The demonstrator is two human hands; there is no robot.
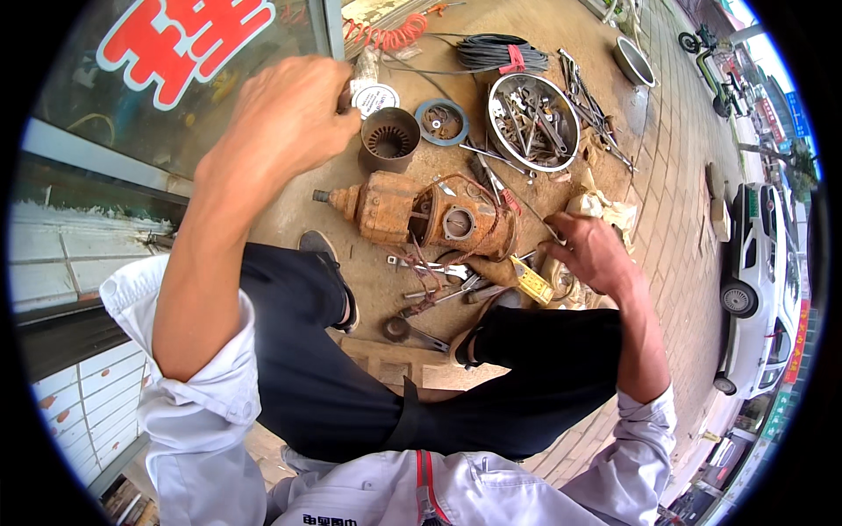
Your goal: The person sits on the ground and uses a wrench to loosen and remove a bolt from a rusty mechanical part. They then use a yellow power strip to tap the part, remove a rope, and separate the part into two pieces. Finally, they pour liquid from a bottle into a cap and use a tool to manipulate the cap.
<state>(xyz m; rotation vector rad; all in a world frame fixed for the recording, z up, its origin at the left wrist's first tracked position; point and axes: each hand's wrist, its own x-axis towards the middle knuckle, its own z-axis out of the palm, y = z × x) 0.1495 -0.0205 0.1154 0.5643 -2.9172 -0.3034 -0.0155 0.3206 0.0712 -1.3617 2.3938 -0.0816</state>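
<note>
My left hand (pixel 294 110) is raised at the upper left, its fingers curled closed. Beside its knuckles is a white round-labelled item (pixel 374 100); whether the fist holds it is hidden. My right hand (pixel 595 252) is closed in a pinch to the right of a rusty motor-pump unit (pixel 386 209). A thin dark line runs up to its fingertips, but I cannot make out what they hold. The unit lies on its side between my feet, its shaft pointing left and a round opening facing up. Behind it stands a slotted motor stator (pixel 389 140).
A metal basin (pixel 495 114) of tools and a blue-rimmed round part (pixel 442 122) lie beyond the unit. Coiled black cable (pixel 500 54) and a red coiled hose (pixel 390 35) are farther back. Near my feet are wrenches (pixel 430 333) and a yellow card (pixel 532 282). Glass stands at left.
</note>
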